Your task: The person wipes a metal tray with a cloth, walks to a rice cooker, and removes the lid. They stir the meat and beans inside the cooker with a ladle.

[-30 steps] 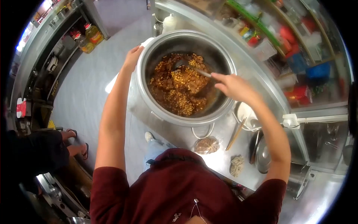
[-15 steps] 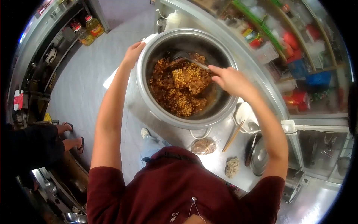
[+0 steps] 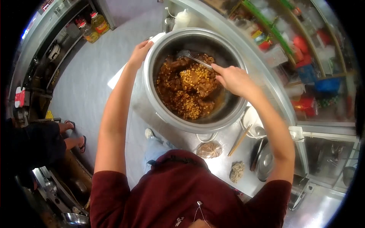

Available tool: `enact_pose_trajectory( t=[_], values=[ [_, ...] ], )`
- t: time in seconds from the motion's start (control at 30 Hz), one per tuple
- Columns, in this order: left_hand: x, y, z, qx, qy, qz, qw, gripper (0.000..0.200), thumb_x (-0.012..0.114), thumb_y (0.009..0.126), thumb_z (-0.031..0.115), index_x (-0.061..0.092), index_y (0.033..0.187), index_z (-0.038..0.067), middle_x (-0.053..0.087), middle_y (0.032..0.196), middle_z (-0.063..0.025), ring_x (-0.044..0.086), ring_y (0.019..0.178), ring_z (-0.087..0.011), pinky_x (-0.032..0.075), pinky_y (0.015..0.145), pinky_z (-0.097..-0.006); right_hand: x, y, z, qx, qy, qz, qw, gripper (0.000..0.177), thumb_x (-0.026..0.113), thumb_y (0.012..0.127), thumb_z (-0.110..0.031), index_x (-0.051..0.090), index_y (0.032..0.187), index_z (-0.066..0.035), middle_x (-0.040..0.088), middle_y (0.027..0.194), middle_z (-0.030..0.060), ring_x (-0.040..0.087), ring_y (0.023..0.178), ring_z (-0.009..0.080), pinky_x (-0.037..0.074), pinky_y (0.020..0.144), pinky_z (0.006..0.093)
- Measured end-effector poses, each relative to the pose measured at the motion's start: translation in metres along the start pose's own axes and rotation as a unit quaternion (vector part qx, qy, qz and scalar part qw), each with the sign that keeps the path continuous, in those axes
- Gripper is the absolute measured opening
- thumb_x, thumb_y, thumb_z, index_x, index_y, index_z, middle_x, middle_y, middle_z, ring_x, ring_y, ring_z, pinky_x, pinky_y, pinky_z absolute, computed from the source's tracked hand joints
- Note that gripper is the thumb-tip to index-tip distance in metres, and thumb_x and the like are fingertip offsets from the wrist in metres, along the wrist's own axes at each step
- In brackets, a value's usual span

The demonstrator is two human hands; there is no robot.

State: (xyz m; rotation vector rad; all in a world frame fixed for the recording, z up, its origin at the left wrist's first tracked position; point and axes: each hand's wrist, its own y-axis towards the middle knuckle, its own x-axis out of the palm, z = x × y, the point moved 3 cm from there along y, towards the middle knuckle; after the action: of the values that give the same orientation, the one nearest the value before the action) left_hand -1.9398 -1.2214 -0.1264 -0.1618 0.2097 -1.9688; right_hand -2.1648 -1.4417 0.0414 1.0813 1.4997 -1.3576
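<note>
A large metal pot (image 3: pixel 161 121) stands on the counter, holding a brown, saucy stew (image 3: pixel 175 83) with meat chunks and many yellow beans. At the pot's upper left edge, my left hand (image 3: pixel 140 54) grips its side; the fingertips are partly hidden there. My right hand (image 3: pixel 236 80) reaches over the right rim, closed around the handle of a metal ladle (image 3: pixel 199 60). The ladle's bowl lies in the far part of the stew, partly sunk among the meat.
On the metal counter (image 3: pixel 216 161) lie a tied bag of brown food (image 3: pixel 209 149), chopsticks (image 3: pixel 239 140), a knotted cloth bundle (image 3: pixel 237 171) and a round metal lid (image 3: pixel 265 162). A white bowl (image 3: pixel 253 121) sits right of the pot. Another person's legs (image 3: pixel 70 133) show at left.
The ladle has shifted slightly within the stew, and more of its neck shows. My left hand stays at the pot's edge. The whole view has moved a little.
</note>
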Motion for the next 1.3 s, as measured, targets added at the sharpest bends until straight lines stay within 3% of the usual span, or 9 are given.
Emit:
enact_pose_trajectory(
  t=[0.27, 0.47, 0.5, 0.6, 0.7, 0.93, 1.17, 1.23, 1.3],
  values=[
    [-0.002, 0.007, -0.004, 0.015, 0.012, -0.007, 1.0, 0.045, 0.052, 0.087, 0.032, 0.053, 0.116, -0.001, 0.06, 0.103, -0.0109, 0.056, 0.091, -0.018, 0.044, 0.08, -0.0293, 0.036, 0.026, 0.007, 0.01, -0.042, 0.041, 0.998, 0.036, 0.048, 0.085, -0.015, 0.047, 0.12, -0.009, 0.06, 0.073, 0.0178, 0.059, 0.071, 0.0345, 0.046, 0.065, 0.0446],
    [0.0, 0.0, 0.001, 0.002, 0.013, 0.012, 1.0, 0.047, 0.053, 0.087, 0.032, 0.05, 0.12, -0.001, 0.059, 0.106, -0.0133, 0.055, 0.096, -0.02, 0.043, 0.083, -0.0303, -0.015, -0.017, 0.025, 0.053, 0.041, 0.029, 0.997, 0.042, 0.054, 0.084, -0.019, 0.046, 0.125, -0.012, 0.061, 0.088, 0.0191, 0.059, 0.081, 0.0328, 0.046, 0.073, 0.0398],
    [0.0, -0.001, -0.001, -0.002, 0.013, 0.014, 1.0, 0.047, 0.053, 0.087, 0.032, 0.05, 0.12, 0.0, 0.059, 0.106, -0.0135, 0.055, 0.096, -0.0201, 0.043, 0.083, -0.0304, -0.01, -0.029, 0.043, -0.043, 0.096, 0.12, 0.987, 0.039, 0.053, 0.084, -0.022, 0.048, 0.122, -0.011, 0.061, 0.081, 0.0183, 0.059, 0.078, 0.0338, 0.046, 0.069, 0.0423],
    [0.001, -0.002, 0.003, -0.008, 0.012, 0.013, 1.0, 0.047, 0.052, 0.087, 0.032, 0.05, 0.12, 0.0, 0.059, 0.106, -0.014, 0.055, 0.096, -0.0204, 0.043, 0.083, -0.0305, -0.034, -0.068, 0.031, 0.021, 0.053, -0.042, 0.997, 0.04, 0.053, 0.085, -0.021, 0.047, 0.123, -0.012, 0.061, 0.078, 0.0167, 0.059, 0.075, 0.033, 0.046, 0.067, 0.0421],
    [0.003, -0.002, 0.004, -0.006, 0.002, 0.008, 1.0, 0.046, 0.052, 0.087, 0.032, 0.05, 0.12, 0.0, 0.059, 0.106, -0.0138, 0.056, 0.095, -0.0202, 0.043, 0.083, -0.0303, -0.016, -0.074, 0.013, 0.016, -0.036, -0.045, 0.998, 0.04, 0.051, 0.085, -0.019, 0.046, 0.124, -0.012, 0.061, 0.074, 0.0159, 0.059, 0.072, 0.032, 0.046, 0.065, 0.0418],
    [0.003, -0.003, 0.004, -0.002, 0.006, 0.02, 1.0, 0.048, 0.054, 0.086, 0.033, 0.05, 0.119, -0.001, 0.059, 0.106, -0.0135, 0.056, 0.094, -0.0196, 0.044, 0.082, -0.0297, 0.012, -0.047, 0.003, -0.003, -0.03, -0.002, 1.0, 0.04, 0.05, 0.086, -0.018, 0.044, 0.126, -0.014, 0.057, 0.068, 0.0162, 0.057, 0.068, 0.0331, 0.044, 0.063, 0.0425],
    [0.006, -0.012, 0.003, -0.015, 0.003, 0.018, 1.0, 0.05, 0.056, 0.085, 0.032, 0.048, 0.121, -0.003, 0.058, 0.107, -0.0146, 0.056, 0.094, -0.0197, 0.044, 0.083, -0.03, 0.02, -0.035, 0.008, -0.007, 0.023, 0.024, 0.999, 0.038, 0.053, 0.085, -0.019, 0.048, 0.123, -0.013, 0.056, 0.067, 0.0185, 0.056, 0.067, 0.0334, 0.044, 0.063, 0.0418],
    [0.002, -0.004, 0.006, -0.003, 0.023, 0.051, 0.998, 0.048, 0.056, 0.086, 0.031, 0.049, 0.12, -0.002, 0.059, 0.107, -0.0148, 0.057, 0.094, -0.0199, 0.045, 0.082, -0.0304, 0.0, -0.048, 0.023, 0.0, 0.064, 0.046, 0.997, 0.039, 0.054, 0.084, -0.019, 0.048, 0.123, -0.014, 0.057, 0.069, 0.0193, 0.056, 0.067, 0.0334, 0.044, 0.063, 0.0413],
    [0.0, 0.003, -0.001, -0.01, 0.016, 0.023, 1.0, 0.046, 0.055, 0.086, 0.031, 0.051, 0.119, -0.001, 0.059, 0.105, -0.0143, 0.057, 0.092, -0.0202, 0.045, 0.082, -0.0302, -0.013, -0.062, 0.041, 0.02, 0.093, 0.029, 0.995, 0.041, 0.056, 0.083, -0.021, 0.049, 0.123, -0.017, 0.057, 0.072, 0.0201, 0.057, 0.068, 0.0333, 0.044, 0.063, 0.0407]
  ],
)
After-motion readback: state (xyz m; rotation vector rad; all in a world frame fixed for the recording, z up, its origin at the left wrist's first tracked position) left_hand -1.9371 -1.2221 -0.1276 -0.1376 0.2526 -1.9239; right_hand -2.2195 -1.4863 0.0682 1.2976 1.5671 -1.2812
